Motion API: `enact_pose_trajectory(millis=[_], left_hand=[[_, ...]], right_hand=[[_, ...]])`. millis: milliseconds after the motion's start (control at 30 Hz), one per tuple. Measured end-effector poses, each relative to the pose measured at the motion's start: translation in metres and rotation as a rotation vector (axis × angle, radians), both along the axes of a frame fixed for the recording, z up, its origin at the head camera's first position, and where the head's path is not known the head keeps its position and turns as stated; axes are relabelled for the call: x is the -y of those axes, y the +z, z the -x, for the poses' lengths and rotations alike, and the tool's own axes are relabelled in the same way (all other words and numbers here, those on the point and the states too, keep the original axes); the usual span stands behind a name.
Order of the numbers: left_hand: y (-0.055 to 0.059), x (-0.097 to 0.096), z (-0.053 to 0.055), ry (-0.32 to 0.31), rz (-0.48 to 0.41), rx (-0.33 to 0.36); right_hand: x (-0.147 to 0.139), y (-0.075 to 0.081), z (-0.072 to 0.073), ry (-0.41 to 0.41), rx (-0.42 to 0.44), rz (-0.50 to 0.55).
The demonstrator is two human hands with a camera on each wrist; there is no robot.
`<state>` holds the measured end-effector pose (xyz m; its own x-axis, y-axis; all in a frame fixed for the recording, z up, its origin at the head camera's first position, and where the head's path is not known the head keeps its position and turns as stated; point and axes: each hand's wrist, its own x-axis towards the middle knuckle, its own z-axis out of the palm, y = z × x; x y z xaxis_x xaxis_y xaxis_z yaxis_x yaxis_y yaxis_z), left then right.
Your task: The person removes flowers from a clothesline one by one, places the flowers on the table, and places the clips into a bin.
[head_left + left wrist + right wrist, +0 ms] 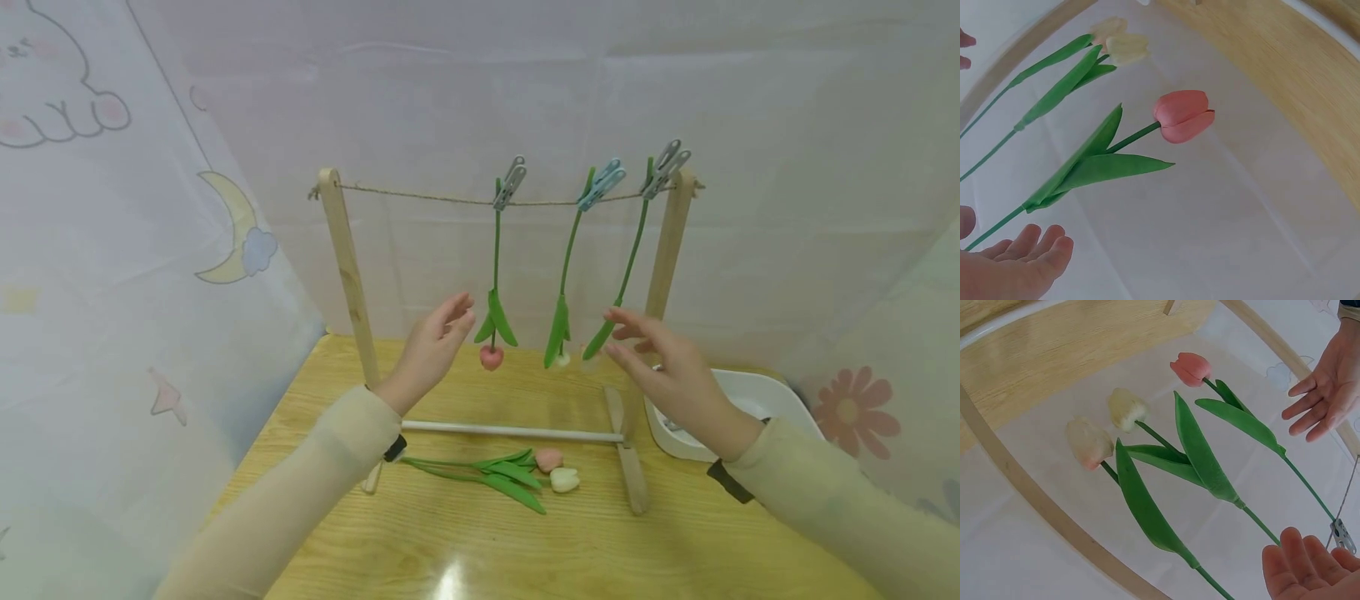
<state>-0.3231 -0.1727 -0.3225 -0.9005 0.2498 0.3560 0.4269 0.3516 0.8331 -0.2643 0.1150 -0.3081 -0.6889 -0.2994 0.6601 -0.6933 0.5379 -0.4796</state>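
Observation:
Three artificial tulips hang upside down from a twine line point(420, 197), each stem clipped by a clothespin. A grey clothespin point(510, 185) holds the pink tulip point(492, 358), a blue clothespin point(602, 183) the cream tulip point(1127, 409), and another grey clothespin point(666, 172) the pale peach-white tulip point(1088, 442). My left hand point(433, 343) is just left of the pink tulip, fingers extended and holding nothing. At the rightmost tulip, my right hand point(671, 367) has loosely bent, spread fingers; its fingertips overlap the green leaf point(600, 337) in the head view, with nothing gripped.
Wooden posts point(348, 275) carry the twine, with a white rod point(517, 432) joining them low down. In front of the rod, a pink tulip point(549, 460) and a white tulip point(565, 480) lie on the wooden table point(465, 550). A white basin point(797, 404) stands at the right.

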Motion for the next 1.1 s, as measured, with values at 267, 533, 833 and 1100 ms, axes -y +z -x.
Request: enact_pose_trajectory(millis=[267,533,833,1100], left_hand=[[0.003,-0.011,0.003,0.008,0.014,0.026],[0.006,-0.020,0.014,0.023,-0.009,0.039],[0.010,-0.028,0.019,0.030,0.003,0.018],[0.012,-0.032,0.020,0.047,0.025,0.016]], right_hand=[[0.004,0.005,0.000,-0.006,-0.033,-0.019],[0.008,0.010,0.000,0.010,-0.077,-0.017],[0.014,0.015,0.001,0.026,-0.083,0.016],[0.019,0.024,0.004,0.029,-0.052,0.025]])
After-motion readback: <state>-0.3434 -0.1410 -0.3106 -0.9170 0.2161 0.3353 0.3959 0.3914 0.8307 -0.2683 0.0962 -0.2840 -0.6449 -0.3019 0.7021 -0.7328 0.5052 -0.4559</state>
